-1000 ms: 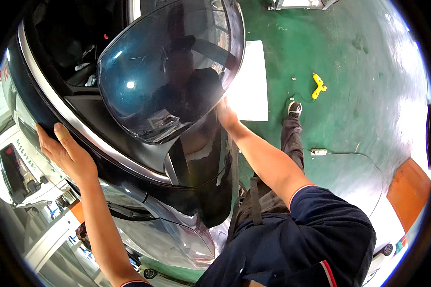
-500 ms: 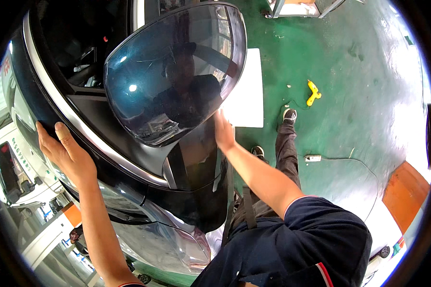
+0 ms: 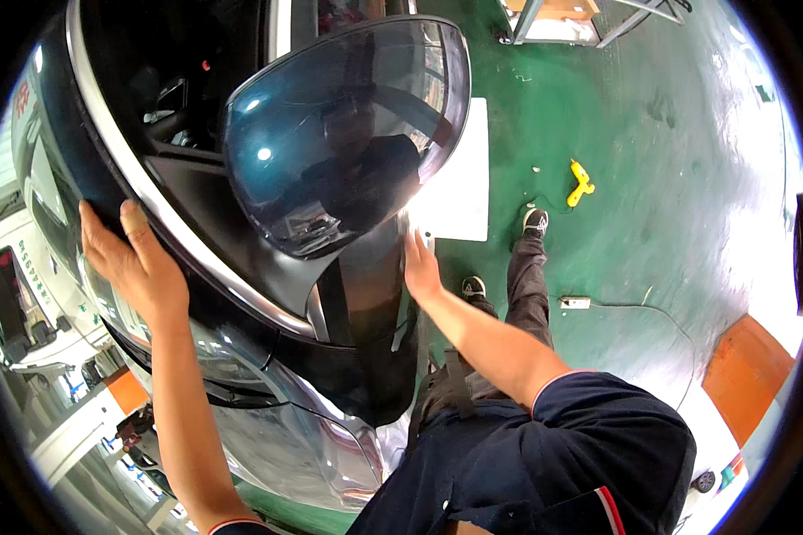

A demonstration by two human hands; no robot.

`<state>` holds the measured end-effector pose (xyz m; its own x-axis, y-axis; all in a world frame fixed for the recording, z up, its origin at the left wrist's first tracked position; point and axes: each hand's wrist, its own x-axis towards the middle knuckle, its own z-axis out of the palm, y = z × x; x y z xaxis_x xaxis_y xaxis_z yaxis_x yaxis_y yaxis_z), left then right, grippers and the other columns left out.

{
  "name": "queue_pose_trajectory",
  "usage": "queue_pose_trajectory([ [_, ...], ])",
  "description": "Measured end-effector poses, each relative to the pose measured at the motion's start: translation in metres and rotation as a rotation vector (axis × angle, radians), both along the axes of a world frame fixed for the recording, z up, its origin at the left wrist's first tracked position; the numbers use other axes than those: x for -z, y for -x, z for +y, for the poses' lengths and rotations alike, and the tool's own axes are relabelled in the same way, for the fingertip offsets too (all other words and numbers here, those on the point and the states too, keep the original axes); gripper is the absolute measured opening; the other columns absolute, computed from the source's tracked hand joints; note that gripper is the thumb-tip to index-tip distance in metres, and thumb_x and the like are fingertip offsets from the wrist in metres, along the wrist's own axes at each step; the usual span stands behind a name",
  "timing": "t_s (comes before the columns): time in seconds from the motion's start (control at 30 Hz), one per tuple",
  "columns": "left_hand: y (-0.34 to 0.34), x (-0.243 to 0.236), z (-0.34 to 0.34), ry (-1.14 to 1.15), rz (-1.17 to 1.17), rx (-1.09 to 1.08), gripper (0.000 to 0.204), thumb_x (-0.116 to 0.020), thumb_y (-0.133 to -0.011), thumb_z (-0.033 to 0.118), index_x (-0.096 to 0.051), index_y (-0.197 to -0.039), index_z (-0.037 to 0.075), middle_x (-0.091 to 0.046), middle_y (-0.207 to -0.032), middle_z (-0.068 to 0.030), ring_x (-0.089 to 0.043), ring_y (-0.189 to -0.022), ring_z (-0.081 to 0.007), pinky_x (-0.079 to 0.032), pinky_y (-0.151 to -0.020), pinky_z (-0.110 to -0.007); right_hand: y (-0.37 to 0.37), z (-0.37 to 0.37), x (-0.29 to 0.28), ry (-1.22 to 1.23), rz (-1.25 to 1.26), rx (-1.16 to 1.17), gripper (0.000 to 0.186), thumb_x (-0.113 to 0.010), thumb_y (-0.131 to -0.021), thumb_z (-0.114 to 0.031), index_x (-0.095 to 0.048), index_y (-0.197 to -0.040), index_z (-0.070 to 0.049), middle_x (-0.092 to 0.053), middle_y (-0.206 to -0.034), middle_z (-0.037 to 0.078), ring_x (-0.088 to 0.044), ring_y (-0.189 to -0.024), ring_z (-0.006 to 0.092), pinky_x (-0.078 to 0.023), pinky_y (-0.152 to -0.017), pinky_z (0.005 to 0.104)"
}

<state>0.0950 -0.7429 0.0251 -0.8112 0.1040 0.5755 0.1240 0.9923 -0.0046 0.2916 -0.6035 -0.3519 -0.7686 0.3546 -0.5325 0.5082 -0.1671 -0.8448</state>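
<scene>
Car door panel (image 3: 241,267), glossy black with chrome strip, left hand (image 3: 134,263) flat, fingers spread on its left edge, right hand (image 3: 419,267) open against its right edge, yellow tool (image 3: 580,183) on green floor (image 3: 669,178) beyond.

A green painted floor (image 3: 651,178) spreads across the right side. On it lies a flat white sheet (image 3: 459,178), and to its right a small yellow tool (image 3: 580,183). Nearer, a white power strip (image 3: 575,303) lies with its cable trailing right. An orange patch (image 3: 745,370) sits at the near right.
</scene>
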Motion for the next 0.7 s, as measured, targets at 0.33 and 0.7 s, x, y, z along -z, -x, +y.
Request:
queue_pose_trajectory([
  [0.33,0.033,-0.006,0.041,0.004,0.112,0.118,0.072,-0.057,-0.103,0.046,-0.039,-0.151,-0.004,-0.044,-0.149,-0.0277,-0.041,-0.138,-0.0438,-0.031,-0.116,-0.051,0.124,0.108,0.043,2.276,-0.323,0.469,0.040,-0.047,-0.103,-0.026,-0.062,-0.131,-0.001,-0.067,-0.126,0.020,-0.062,-0.118,0.0294,-0.047,-0.100,0.0361],
  [0.7,0.031,-0.013,0.043,-0.053,0.098,0.128,0.064,-0.059,-0.102,0.032,-0.039,-0.152,-0.003,-0.042,-0.153,-0.0266,-0.038,-0.142,-0.0425,-0.027,-0.120,-0.050,0.039,0.177,-0.048,0.408,-0.393,-0.490,0.016,-0.057,-0.093,-0.009,-0.070,-0.102,-0.008,-0.062,-0.094,0.000,-0.057,-0.088,0.0128,-0.047,-0.071,0.0333],
])
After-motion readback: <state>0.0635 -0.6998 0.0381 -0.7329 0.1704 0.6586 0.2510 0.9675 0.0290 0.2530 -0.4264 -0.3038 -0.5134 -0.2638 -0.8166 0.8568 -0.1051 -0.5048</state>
